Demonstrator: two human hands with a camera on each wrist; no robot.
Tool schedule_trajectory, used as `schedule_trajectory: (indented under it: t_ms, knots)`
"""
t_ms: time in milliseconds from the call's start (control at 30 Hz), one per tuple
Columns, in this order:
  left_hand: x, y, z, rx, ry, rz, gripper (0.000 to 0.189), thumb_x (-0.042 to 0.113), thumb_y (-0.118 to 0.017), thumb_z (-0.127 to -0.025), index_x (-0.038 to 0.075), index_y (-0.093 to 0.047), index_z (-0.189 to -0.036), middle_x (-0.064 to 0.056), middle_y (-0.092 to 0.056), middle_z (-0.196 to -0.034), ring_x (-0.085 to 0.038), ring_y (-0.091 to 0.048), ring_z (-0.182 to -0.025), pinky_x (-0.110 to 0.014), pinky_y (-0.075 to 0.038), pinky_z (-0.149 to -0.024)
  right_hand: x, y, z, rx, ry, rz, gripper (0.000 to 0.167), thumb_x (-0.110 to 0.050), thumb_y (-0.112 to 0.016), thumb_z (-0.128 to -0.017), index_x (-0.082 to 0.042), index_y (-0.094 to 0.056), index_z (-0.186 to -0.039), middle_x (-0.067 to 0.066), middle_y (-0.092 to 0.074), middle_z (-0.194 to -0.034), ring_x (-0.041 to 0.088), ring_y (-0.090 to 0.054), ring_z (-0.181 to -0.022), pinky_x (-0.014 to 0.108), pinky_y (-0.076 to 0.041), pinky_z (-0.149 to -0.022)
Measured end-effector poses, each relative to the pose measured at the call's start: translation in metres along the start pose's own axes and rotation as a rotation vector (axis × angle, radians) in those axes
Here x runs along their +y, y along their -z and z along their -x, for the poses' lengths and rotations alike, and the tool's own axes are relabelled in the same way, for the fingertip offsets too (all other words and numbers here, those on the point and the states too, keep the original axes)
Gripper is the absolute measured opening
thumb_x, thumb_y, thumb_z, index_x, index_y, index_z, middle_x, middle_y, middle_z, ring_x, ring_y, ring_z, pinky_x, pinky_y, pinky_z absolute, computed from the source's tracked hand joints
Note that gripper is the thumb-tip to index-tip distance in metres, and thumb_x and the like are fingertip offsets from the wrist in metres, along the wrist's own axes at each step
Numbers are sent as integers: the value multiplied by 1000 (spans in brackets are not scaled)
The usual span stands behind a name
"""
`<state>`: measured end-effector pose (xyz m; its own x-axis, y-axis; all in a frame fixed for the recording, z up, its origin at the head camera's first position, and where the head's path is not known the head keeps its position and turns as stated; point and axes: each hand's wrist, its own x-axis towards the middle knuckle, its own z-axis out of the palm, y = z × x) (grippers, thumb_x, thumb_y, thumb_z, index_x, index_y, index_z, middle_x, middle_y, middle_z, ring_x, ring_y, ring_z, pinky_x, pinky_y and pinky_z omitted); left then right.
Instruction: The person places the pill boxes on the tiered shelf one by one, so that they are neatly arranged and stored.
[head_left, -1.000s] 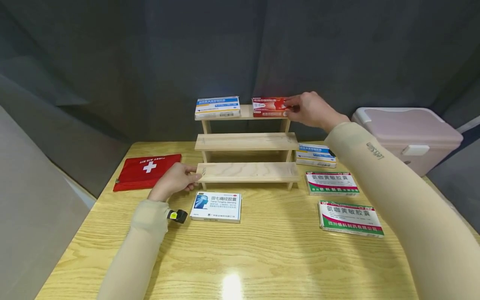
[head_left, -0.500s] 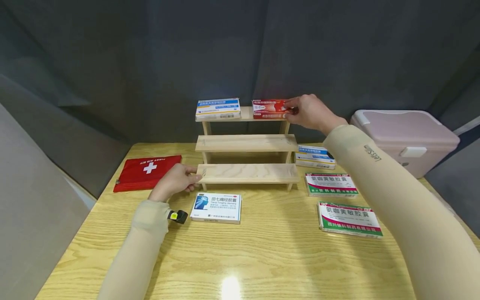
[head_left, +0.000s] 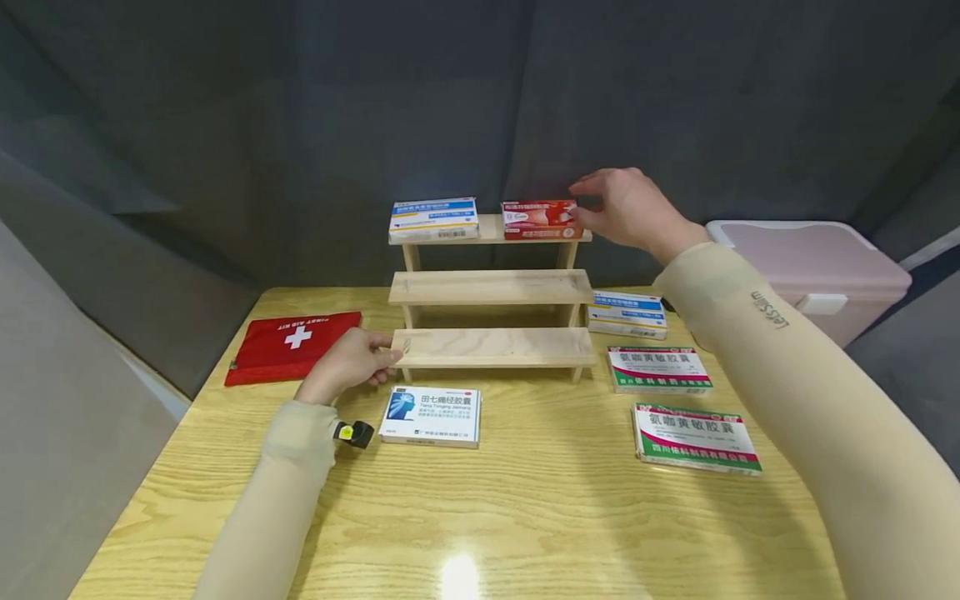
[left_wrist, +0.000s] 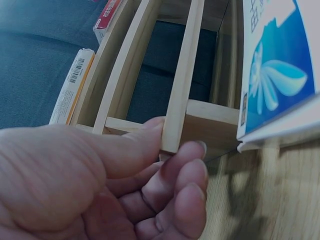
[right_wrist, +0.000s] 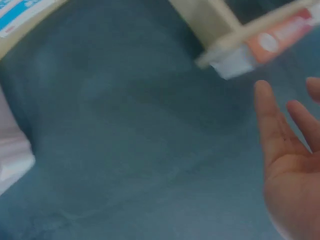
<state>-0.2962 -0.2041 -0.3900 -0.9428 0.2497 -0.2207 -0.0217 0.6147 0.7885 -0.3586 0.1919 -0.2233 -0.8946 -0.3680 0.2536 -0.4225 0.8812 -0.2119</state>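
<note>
A three-tier wooden shelf (head_left: pixel 491 287) stands at the back of the table. My left hand (head_left: pixel 352 362) pinches the left end of its lowest board; in the left wrist view the thumb (left_wrist: pixel 132 150) lies on one side of that board and the curled fingers on the other. On the top tier, a red medicine box (head_left: pixel 538 220) sits at the right end and a blue-and-white medicine box (head_left: pixel 433 218) at the left. Beside the red box, my right hand (head_left: pixel 626 208) has its fingers spread and holds nothing. The right wrist view shows a gap between hand (right_wrist: pixel 295 165) and box.
A white-and-blue medicine box (head_left: pixel 431 415) lies before the shelf. Right of the shelf lie another blue-and-white box (head_left: pixel 626 315) and two green-and-white boxes (head_left: pixel 660 369). A red first aid pouch (head_left: pixel 292 346) is at left, a pink storage case (head_left: pixel 813 262) at right.
My right hand has let go of the red box and lifted slightly up and to the right. The red box stays on the top tier. My left hand keeps its hold on the shelf.
</note>
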Motion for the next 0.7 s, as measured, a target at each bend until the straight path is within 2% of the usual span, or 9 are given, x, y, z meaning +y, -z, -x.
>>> schedule_trajectory:
  t_ms: [67,133,200,267,367,533,633,700]
  knots:
    - [-1,0,-1,-1,-4,2,32,17,-69,-94,-1,-65,-121,-18,-70,-90,-28,-65,-74,-29,-56,-66,-10,7,5,26,-5,-11,39,-22,-61,-96,-3,-63,-130,19,-60,-133,34,-57,-113,50,-48,-92]
    - [-1,0,-1,-4,-6,9,32,17,-69,-94,-1,-65,-121,-18,-69,-90,-29,-65,-75,-29,-56,-67,-21,12,14,62,-4,-24,36,-22,-61,-96,-5,-66,-128,17,-63,-127,30,-61,-96,44,-50,-79]
    - [-1,1,-1,-6,-10,14,32,17,-69,-94,-1,-65,-121,-19,-69,-91,-30,-65,-76,-30,-56,-67,-35,16,24,89,-6,-44,33,-22,-60,-96,-7,-69,-125,15,-66,-122,27,-59,-81,40,-47,-67]
    - [-1,1,-2,-8,-13,13,31,17,-69,-95,-1,-65,-120,-19,-69,-91,-31,-65,-77,-30,-56,-68,-49,18,36,124,3,-71,30,-20,-60,-96,-9,-71,-121,12,-68,-113,24,-55,-72,37,-43,-61]
    - [-1,3,-3,-7,-15,13,31,18,-69,-95,-1,-65,-119,-20,-68,-92,-31,-64,-78,-31,-57,-70,-68,13,54,182,56,-115,24,-17,-62,-95,-9,-74,-114,8,-70,-102,21,-57,-68,35,-45,-60]
    - [0,5,-4,-4,-4,20,30,18,-69,-95,1,-66,-118,-20,-68,-93,-32,-65,-79,-37,-57,-75,-90,-11,81,286,235,-172,16,-9,-68,-90,-6,-77,-104,5,-74,-92,14,-66,-69,33,-52,-62]
    - [0,5,-2,-4,1,26,28,18,-69,-95,1,-67,-116,-21,-68,-93,-32,-65,-79,-37,-58,-74,-101,-30,96,275,297,-206,15,-8,-70,-89,-5,-77,-102,5,-74,-92,12,-66,-68,31,-53,-62]
    - [0,5,-1,-4,1,25,26,17,-69,-95,1,-67,-115,-22,-68,-94,-32,-65,-77,-36,-57,-73,-108,-43,105,229,306,-231,15,-8,-72,-88,-5,-77,-102,4,-74,-92,10,-65,-69,30,-54,-62]
